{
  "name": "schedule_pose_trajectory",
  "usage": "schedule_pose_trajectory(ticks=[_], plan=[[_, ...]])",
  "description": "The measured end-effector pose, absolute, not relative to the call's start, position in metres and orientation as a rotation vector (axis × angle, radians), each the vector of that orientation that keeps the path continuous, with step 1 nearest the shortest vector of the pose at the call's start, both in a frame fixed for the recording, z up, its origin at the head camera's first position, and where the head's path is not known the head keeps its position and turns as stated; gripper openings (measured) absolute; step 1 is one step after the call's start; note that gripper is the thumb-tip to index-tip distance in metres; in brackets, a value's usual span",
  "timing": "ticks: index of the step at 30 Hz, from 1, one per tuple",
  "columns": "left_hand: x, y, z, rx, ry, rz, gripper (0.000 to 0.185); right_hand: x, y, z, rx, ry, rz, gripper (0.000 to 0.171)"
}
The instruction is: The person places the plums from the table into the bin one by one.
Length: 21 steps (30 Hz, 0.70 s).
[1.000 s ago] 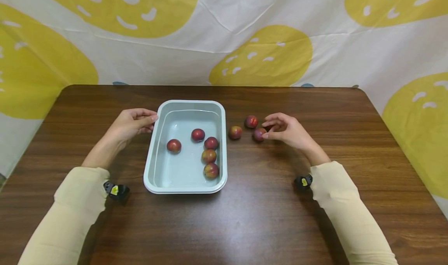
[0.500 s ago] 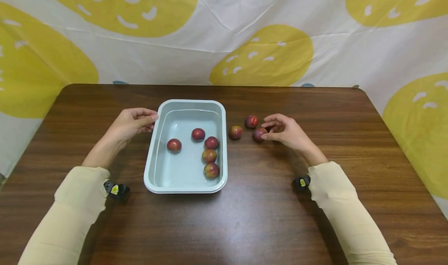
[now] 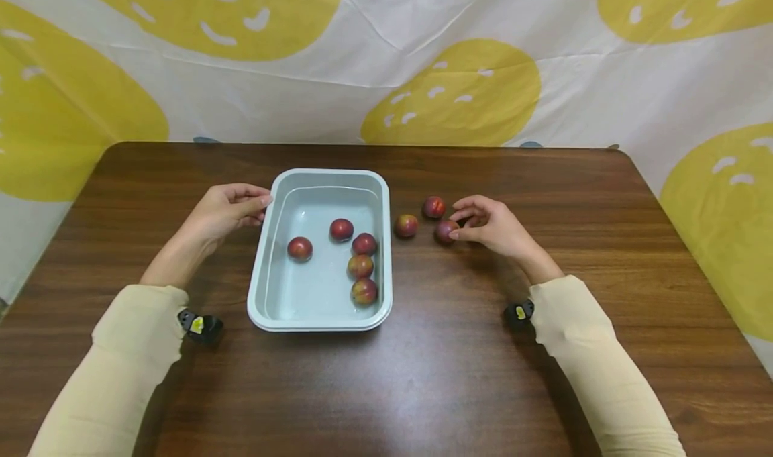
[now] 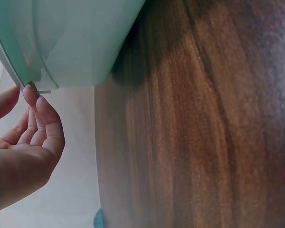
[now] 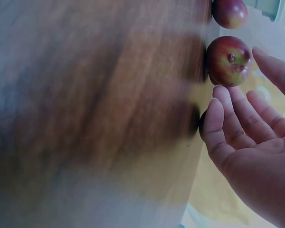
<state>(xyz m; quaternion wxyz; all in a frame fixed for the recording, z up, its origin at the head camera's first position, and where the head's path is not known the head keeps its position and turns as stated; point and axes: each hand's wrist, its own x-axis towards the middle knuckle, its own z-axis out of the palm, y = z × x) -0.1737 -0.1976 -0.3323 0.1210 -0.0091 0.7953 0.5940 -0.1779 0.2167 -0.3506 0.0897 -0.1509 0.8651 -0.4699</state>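
Two hands engaged: the right hand [image 3: 492,225] pinches a dark red plum [image 3: 445,233], right of frame centre; the left hand [image 3: 222,212] grips the pale tray [image 3: 320,325], left of centre. Two more plums [image 3: 406,226] lie between; five plums [image 3: 360,267] sit inside the tray. Brown table [image 3: 459,370] below.
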Motion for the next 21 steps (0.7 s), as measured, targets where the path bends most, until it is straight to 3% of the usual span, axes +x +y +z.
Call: schedule_pose_trajectory(ticks=[21], plan=[[-0.1739, -0.1979, -0.3318, -0.041, 2.327, 1.723, 0.039, -0.1792, 0.211, -0.3538, -0.475, 2.591, -1.338, 0.039]])
